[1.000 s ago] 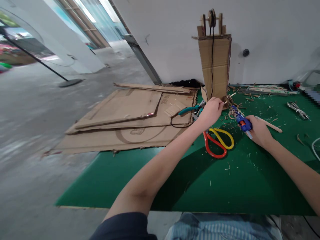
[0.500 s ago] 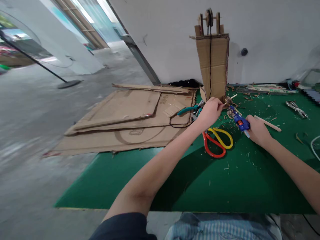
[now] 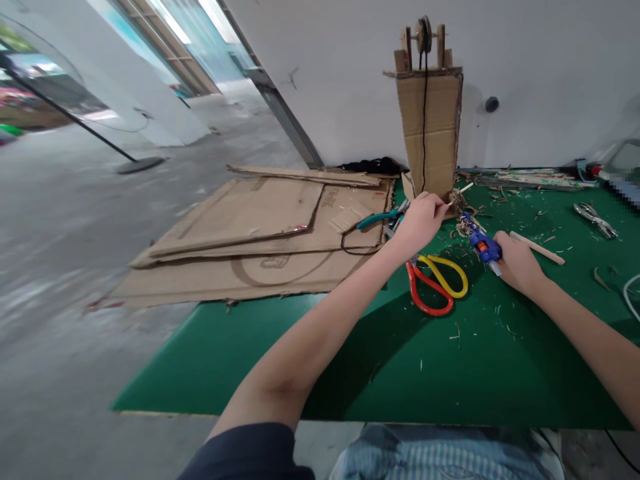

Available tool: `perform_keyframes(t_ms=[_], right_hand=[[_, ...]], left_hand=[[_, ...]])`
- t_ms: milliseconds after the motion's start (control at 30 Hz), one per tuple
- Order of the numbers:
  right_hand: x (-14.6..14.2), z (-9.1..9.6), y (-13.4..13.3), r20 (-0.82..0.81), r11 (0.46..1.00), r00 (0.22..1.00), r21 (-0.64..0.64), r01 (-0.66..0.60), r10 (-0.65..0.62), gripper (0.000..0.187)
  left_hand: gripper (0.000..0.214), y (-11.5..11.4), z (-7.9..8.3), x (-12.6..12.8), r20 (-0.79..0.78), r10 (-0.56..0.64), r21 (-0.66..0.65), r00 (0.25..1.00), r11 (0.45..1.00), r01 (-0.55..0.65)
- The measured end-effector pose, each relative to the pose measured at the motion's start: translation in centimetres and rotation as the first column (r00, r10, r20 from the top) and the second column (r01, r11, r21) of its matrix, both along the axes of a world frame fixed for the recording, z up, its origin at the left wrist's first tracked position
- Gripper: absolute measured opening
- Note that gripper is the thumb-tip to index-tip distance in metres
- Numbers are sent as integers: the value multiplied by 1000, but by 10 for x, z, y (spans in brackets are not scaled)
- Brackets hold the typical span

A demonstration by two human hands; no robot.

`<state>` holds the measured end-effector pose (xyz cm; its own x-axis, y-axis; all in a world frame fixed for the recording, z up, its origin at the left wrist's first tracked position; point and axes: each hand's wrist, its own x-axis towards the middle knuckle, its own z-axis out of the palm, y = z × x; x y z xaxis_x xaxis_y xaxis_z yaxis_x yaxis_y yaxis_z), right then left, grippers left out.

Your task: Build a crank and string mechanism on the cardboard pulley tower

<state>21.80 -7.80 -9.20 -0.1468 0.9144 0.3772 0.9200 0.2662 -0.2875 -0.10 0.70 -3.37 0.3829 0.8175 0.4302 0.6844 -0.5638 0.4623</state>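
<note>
Barely moved since the earlier frame, beyond a slight sideways slip of the view. Grasped in the right hand (image 3: 520, 263): 1 blue plastic glue gun (image 3: 484, 248), nose toward the foot of 1 tall brown cardboard tower (image 3: 434, 133). Pinched there by the left hand (image 3: 423, 220): 1 thin pale stick (image 3: 467, 187). Nearby on the green tabletop (image 3: 250, 360): 1 pair of red-and-yellow-handled scissors (image 3: 434, 283).
</note>
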Motion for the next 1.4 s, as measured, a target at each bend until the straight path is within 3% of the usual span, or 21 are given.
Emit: perform_keyframes(t_ms=[167, 367, 533, 967, 1400], right_hand=[[2, -2, 1, -11, 997, 1000, 66, -28, 29, 11], [4, -2, 0, -41, 978, 992, 178, -108, 117, 36], [5, -5, 1, -35, 977, 991, 176, -123, 132, 41], [3, -2, 0, -5, 986, 994, 128, -107, 109, 36], [-3, 1, -1, 50, 999, 999, 53, 6, -8, 15]], left_hand=[[21, 0, 1, 0, -17, -3, 0, 1000, 1000, 3], [19, 0, -3, 1, -28, -12, 11, 1000, 1000, 12], [12, -1, -4, 1, -18, -37, 27, 999, 999, 37], [15, -6, -4, 1, -108, -40, 46, 993, 998, 45], [13, -7, 1, 5, -39, -33, 19, 999, 999, 34]])
